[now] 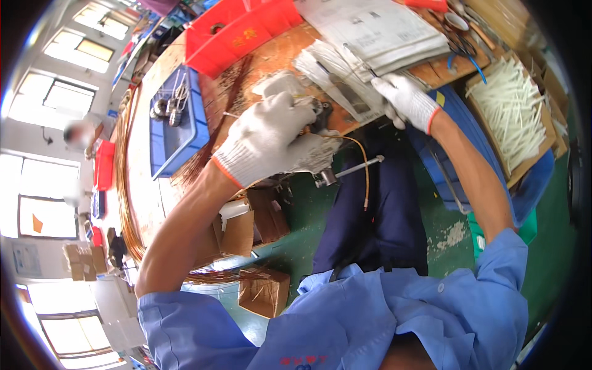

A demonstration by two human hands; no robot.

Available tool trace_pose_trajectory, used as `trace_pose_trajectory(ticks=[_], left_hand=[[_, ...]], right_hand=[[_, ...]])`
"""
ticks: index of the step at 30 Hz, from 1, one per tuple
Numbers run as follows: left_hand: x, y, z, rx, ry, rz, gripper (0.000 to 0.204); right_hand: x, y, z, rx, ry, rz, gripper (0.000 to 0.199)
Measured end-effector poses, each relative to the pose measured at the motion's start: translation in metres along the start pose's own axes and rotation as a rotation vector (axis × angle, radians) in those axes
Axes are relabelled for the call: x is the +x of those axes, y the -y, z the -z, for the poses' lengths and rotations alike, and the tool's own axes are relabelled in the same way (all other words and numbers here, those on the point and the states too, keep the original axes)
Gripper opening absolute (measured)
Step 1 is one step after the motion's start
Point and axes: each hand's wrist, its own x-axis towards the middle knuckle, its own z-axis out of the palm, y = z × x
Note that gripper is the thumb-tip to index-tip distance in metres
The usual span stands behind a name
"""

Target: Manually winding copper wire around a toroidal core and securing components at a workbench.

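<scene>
Left hand: my left hand (271,139), in a white knit glove, is curling shut over a small dark metal tool (322,114) at the edge of the wooden workbench (271,58), forearm bare and coming up from the lower left.
Wire: a thin orange wire (364,166) is looping out from under that hand and hanging down past the bench edge (its end is dangling free over the green floor).
Lever: a short metal handle (348,171) is sticking out just below my left hand, apart from my fingers.
Right hand: my right hand (404,98), gloved the same, is reaching up with the arm nearly straight; the fingers are closing on the edge of a bundle of white sleeves (336,77) lying on the bench, though I cannot tell how firmly.
Cardboard box: on my right, an open box (530,161) is holding a heap of white tubing pieces (509,108).
Blue tray: a blue plastic tray (185,132) on my left is holding a few metal rings (169,105).
Red bin: a red bin (237,28) is sitting at the far end of the bench (contents hidden).
</scene>
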Motion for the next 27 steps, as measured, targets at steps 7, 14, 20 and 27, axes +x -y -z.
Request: trace_pose_trajectory(ticks=[7,14,20,27], left_hand=[[-0.005,0.007,-0.002,0.053,0.05,-0.011,0.026],[-0.011,0.019,-0.017,0.04,-0.123,-0.089,0.025],[-0.003,0.017,-0.018,-0.001,-0.225,-0.173,0.022],[-0.007,0.019,-0.012,-0.087,-0.172,-0.205,0.021]], right_hand=[[-0.005,-0.026,-0.027,-0.777,-0.653,0.691,0.027],[-0.091,0.052,-0.087,0.215,-0.114,0.296,0.03],[-0.072,0.048,-0.074,-0.486,-0.149,0.857,0.022],[-0.067,0.049,-0.037,-1.12,-0.069,1.15,0.016]])
